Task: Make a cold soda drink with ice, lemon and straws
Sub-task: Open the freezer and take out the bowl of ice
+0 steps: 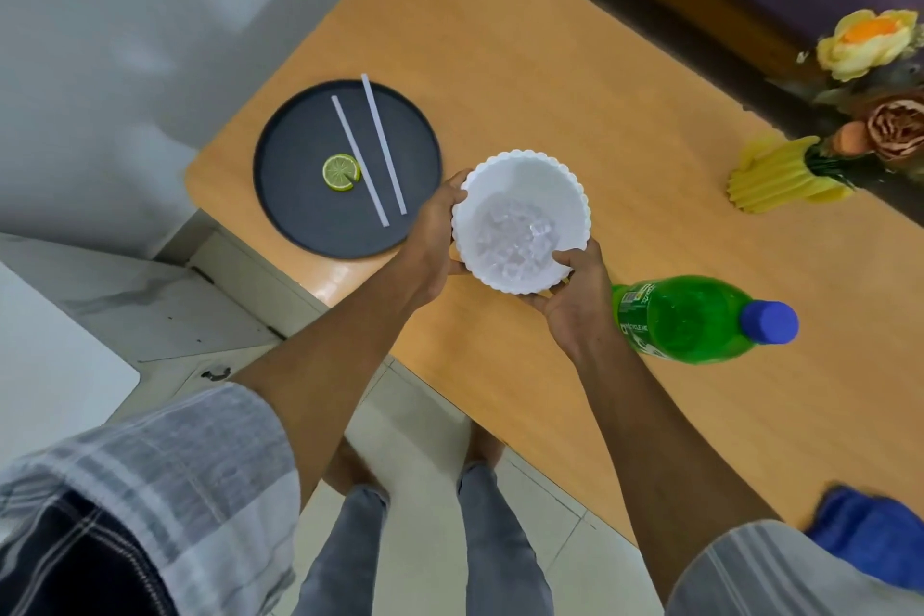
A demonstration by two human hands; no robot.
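Note:
A white scalloped bowl with several ice cubes in it is held over the wooden table. My left hand grips its left rim, and my right hand grips its near right rim with the thumb over the edge. A green soda bottle with a blue cap stands just right of my right hand. On the round black tray to the left lie a lemon slice and two white straws. No glass shows in this view.
A yellow ribbed vase with flowers stands at the table's far right. A blue cloth lies at the near right edge. The table's near edge runs diagonally past my arms, with tiled floor and my legs below.

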